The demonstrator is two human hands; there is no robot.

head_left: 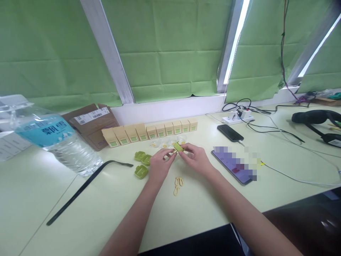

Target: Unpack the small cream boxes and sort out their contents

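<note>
My right hand point(195, 158) pinches a small green plastic case point(178, 147), which is tilted between the two hands. The fingers of my left hand point(160, 161) are closed on a small pale yellow piece point(175, 152) at the case's lower edge; its shape is mostly hidden. Left of the hands lie several matching green case pieces point(141, 171), hollow side up. A few yellow loops point(176, 191) rest on the table below the hands. Just behind the fingers stand several clear round pieces point(164, 143) with yellow centres.
A row of small cardboard boxes point(132, 134) stands behind, with a brown carton point(93, 124) and a large water bottle point(55, 135) at left. A black strap point(85, 185) lies left. Two phones point(230, 132), a power strip point(237, 117) with cables, and a black headset point(314, 119) occupy the right.
</note>
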